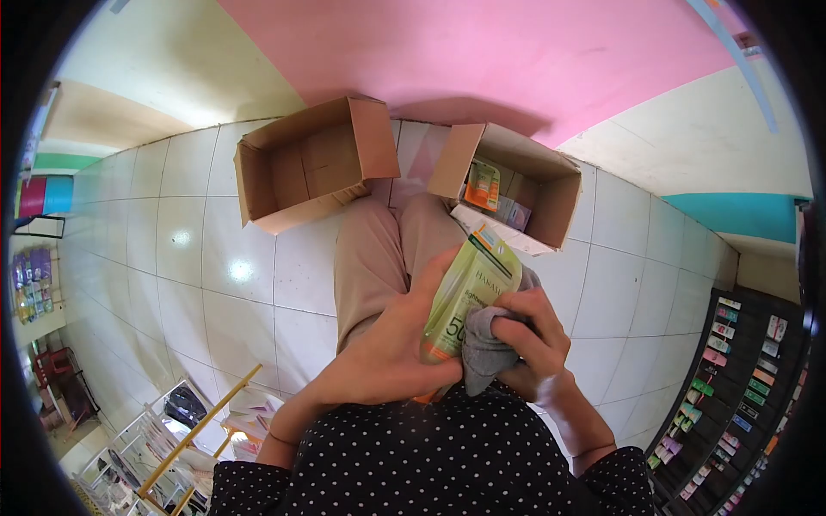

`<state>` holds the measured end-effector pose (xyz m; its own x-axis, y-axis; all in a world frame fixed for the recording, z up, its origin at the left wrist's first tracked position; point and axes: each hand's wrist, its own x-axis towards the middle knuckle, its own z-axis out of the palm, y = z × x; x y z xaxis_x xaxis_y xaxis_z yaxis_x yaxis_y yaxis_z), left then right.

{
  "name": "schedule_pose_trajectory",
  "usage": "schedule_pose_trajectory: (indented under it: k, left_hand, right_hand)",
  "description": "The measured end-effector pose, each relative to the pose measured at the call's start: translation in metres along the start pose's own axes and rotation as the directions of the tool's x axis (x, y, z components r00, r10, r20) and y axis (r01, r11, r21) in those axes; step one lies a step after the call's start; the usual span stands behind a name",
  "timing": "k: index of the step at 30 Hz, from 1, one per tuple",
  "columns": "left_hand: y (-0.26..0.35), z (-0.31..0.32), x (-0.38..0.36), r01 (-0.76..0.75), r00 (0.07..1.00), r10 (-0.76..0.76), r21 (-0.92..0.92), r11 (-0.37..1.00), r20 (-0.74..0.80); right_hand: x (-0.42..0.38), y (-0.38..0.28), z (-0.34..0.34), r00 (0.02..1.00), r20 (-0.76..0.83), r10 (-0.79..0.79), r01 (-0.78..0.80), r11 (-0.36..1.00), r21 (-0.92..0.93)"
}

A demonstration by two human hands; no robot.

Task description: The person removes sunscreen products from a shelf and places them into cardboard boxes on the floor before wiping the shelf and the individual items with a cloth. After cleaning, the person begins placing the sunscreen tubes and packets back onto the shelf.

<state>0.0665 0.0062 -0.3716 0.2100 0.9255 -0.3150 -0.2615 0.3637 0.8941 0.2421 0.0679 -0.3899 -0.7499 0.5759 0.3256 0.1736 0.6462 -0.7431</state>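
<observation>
My left hand (391, 348) is closed round the left side of a green and orange packet (465, 297), tilted in front of my body. In my right hand (538, 338) is a bunched grey cloth (487, 351), pressed against the packet's lower right part. Beyond my knees on the right, an open cardboard box (551, 191) holds an orange and green packet (483, 185) and a greyish pack (514, 214). To the left of it stands another open cardboard box (310, 165), in which no items show.
White floor tiles (232, 258) surround my legs. A dark display rack (731, 387) with small products stands at the right. At the lower left is a white wire rack (142, 439) beside a yellow bar (202, 430). A pink wall (482, 60) rises behind the boxes.
</observation>
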Motion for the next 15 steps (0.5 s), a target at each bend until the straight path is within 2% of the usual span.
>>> schedule_pose_trajectory:
  k: [1,7,8,10,15]
  left_hand:
    - [0.0005,0.0,0.0001,-0.004,1.0,0.004,0.007,1.0,-0.004]
    - [0.0013,0.0014,-0.0001,-0.011,1.0,0.012,0.037,0.999,-0.021]
    - [0.0014,0.0014,-0.0002,-0.013,1.0,0.014,0.042,0.999,-0.026]
    - [0.0019,0.0015,0.0002,-0.016,0.999,0.017,0.053,0.998,-0.03]
    - [0.002,0.0022,0.0002,-0.018,0.999,0.021,0.077,0.997,-0.04]
  right_hand:
    - [-0.0002,0.0016,0.0012,0.999,-0.008,-0.051,0.051,0.999,-0.001]
    - [-0.0055,0.0045,0.003,0.995,-0.032,-0.093,0.094,0.995,0.03]
    - [-0.0054,0.0034,0.0044,0.995,-0.031,-0.094,0.095,0.995,0.031]
    - [-0.0047,0.0005,0.0081,0.993,-0.118,0.005,-0.002,1.0,0.023]
    - [-0.0022,0.0017,0.0027,0.998,-0.059,-0.022,0.024,0.999,0.022]
